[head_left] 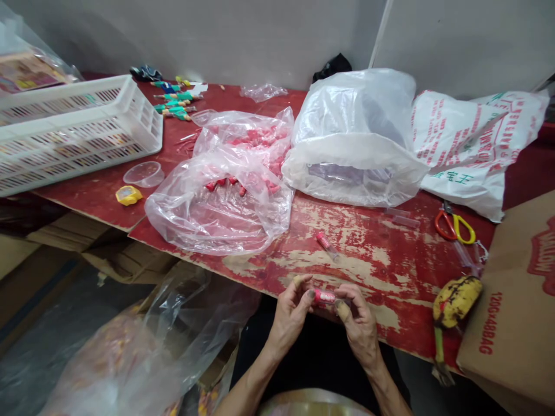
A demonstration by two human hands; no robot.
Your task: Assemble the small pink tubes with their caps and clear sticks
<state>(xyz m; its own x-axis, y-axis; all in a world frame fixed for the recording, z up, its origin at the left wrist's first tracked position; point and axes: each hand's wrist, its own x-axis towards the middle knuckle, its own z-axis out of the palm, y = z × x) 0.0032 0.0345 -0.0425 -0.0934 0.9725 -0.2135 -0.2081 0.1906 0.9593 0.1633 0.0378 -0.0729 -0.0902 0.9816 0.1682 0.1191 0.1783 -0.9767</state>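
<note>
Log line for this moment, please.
left hand: grips pink tube | right hand: grips same tube | spare tube on red table

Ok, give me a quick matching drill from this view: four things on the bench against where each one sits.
Things:
1. scissors
2. banana
3. white basket
4. small pink tube

Places:
A. between the fingers of the left hand and right hand
B. far left of the red table
C. right front edge, beside the cardboard box
D. right side, below the printed bag

Pairs: 1-D, 2-C, 3-B, 4-A
</note>
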